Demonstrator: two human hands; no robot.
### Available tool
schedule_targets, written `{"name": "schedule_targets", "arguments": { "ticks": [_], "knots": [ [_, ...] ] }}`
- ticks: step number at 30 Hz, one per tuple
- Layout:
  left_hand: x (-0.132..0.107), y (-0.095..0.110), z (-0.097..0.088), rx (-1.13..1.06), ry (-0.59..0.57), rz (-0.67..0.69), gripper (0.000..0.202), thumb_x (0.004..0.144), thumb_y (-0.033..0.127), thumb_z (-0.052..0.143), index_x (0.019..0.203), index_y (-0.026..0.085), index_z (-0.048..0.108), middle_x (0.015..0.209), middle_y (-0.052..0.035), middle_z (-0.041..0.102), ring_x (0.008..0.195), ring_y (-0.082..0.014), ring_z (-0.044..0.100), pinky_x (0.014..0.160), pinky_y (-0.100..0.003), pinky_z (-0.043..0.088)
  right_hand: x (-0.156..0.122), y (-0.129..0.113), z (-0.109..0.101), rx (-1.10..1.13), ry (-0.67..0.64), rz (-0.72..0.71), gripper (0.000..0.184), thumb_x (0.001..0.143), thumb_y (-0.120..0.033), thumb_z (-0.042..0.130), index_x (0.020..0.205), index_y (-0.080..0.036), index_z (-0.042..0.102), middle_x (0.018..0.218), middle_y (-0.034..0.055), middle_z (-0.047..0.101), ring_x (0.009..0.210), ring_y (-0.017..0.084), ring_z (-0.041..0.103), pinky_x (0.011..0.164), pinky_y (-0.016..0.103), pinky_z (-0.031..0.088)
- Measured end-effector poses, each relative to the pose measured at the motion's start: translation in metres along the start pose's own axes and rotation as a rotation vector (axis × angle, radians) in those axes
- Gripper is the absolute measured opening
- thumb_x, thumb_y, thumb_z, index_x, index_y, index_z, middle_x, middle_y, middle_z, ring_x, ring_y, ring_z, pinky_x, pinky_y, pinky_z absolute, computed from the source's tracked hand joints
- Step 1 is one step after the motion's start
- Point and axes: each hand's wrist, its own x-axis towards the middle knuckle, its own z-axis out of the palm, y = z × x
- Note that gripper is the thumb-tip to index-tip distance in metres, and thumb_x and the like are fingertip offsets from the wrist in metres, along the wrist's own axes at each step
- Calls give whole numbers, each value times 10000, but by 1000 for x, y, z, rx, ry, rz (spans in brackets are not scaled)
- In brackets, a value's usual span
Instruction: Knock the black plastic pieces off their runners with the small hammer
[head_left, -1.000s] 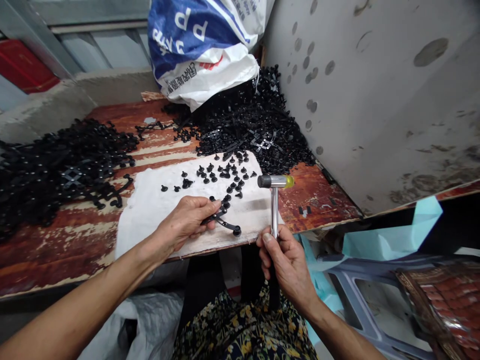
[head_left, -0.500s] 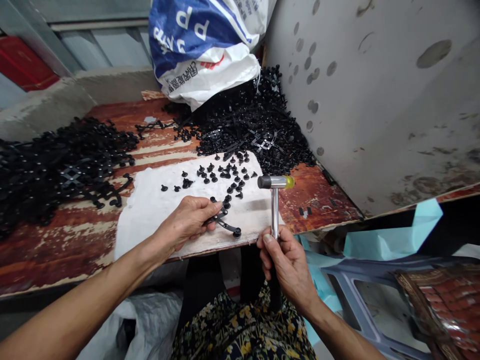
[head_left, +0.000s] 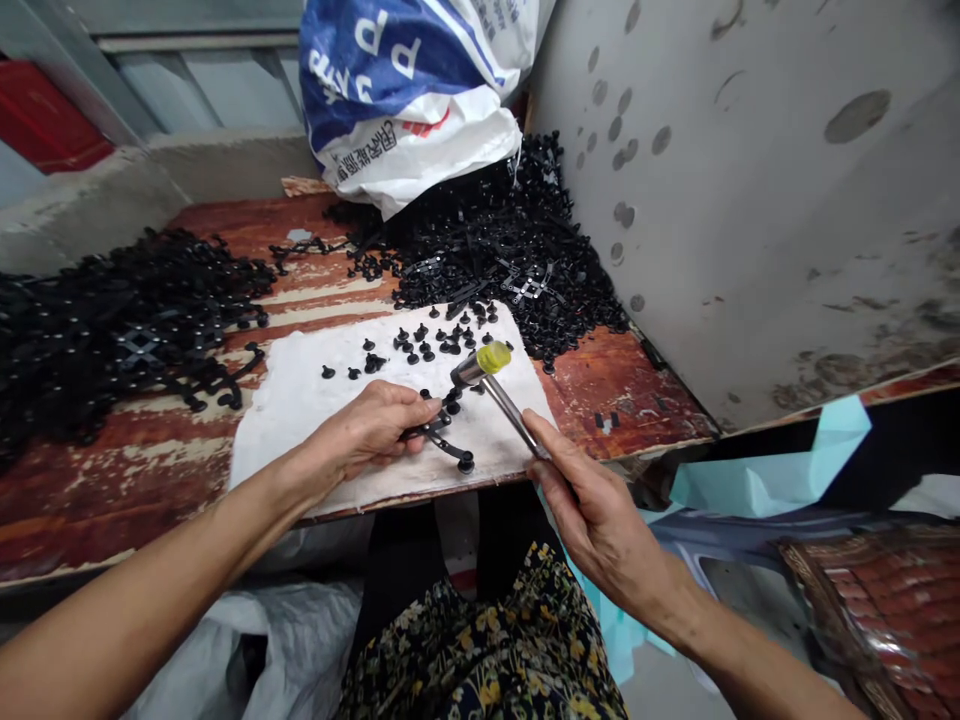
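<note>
My left hand [head_left: 367,432] rests on the white cloth pad [head_left: 289,425] and grips a black plastic runner with studs [head_left: 442,442]. My right hand [head_left: 604,515] holds a small hammer [head_left: 499,385] by its metal handle. The hammer has a steel head with a yellow tip, and it tilts over the cloth just above the runner. I cannot tell whether the head touches anything. Several loose black plastic studs [head_left: 424,345] lie on the cloth beyond my left hand.
Heaps of black plastic parts lie on the worn red wooden table [head_left: 619,395], at left [head_left: 127,330] and back [head_left: 495,250]. A blue and white sack [head_left: 397,90] slumps behind them. A grey wall panel [head_left: 750,200] stands at right. A patterned mat [head_left: 877,620] lies low at right.
The hammer has tipped from upright to leaning left, with its head now over the cloth near the runner. My right hand has rotated with it. My left hand stays on the runner.
</note>
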Motion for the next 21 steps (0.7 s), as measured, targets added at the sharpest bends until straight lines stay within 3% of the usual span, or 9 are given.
{"name": "schedule_targets", "arguments": {
  "ticks": [3, 7, 9, 13, 17, 19, 21],
  "knots": [
    [2, 4, -3, 29, -33, -7, 360, 901, 270, 579, 573, 153, 486, 414, 12, 516, 270, -23, 245, 314, -153, 103, 5, -1, -6, -99, -18, -68, 610, 956, -47, 416, 1540, -219, 374, 1091, 110, 712, 952, 199, 706, 822, 302, 605],
    [2, 8, -5, 46, -56, -37, 358, 904, 267, 568, 575, 159, 479, 397, 17, 501, 271, -21, 209, 319, -156, 96, 10, -3, -12, -249, -146, -100, 592, 939, -50, 403, 1515, -185, 422, 898, 90, 677, 691, 199, 661, 626, 319, 605],
    [2, 6, -6, 49, -56, -22, 358, 898, 271, 569, 570, 160, 479, 403, 15, 502, 275, -23, 210, 319, -161, 99, 11, -6, -14, -222, -131, -109, 616, 941, -42, 407, 1532, -212, 392, 931, 89, 679, 716, 195, 660, 650, 316, 604],
    [4, 1, -6, 50, -60, 26, 341, 853, 294, 619, 563, 155, 505, 415, 7, 512, 278, -29, 240, 323, -169, 100, 10, -11, -14, -153, 43, -163, 704, 950, -33, 430, 1588, -277, 261, 1071, 96, 685, 853, 197, 670, 737, 300, 600],
    [4, 1, -7, 58, -73, 32, 300, 827, 307, 646, 591, 160, 532, 412, 18, 502, 277, -33, 240, 327, -172, 105, 11, -7, -13, -343, -144, -120, 592, 941, -54, 390, 1518, -183, 421, 883, 86, 679, 630, 192, 643, 548, 295, 579],
    [3, 2, -7, 64, -87, 30, 284, 829, 288, 633, 597, 164, 524, 422, 18, 509, 284, -32, 237, 334, -172, 109, 11, -7, -15, -344, -175, -98, 569, 948, -64, 382, 1505, -165, 437, 899, 97, 685, 662, 205, 666, 574, 311, 593],
    [2, 3, -8, 72, -103, 32, 270, 823, 262, 623, 595, 165, 515, 437, 9, 525, 291, -32, 240, 342, -174, 106, 10, -10, -18, -274, -115, -107, 609, 956, -62, 399, 1546, -209, 367, 971, 103, 693, 755, 206, 688, 652, 305, 605]
  ]
}}
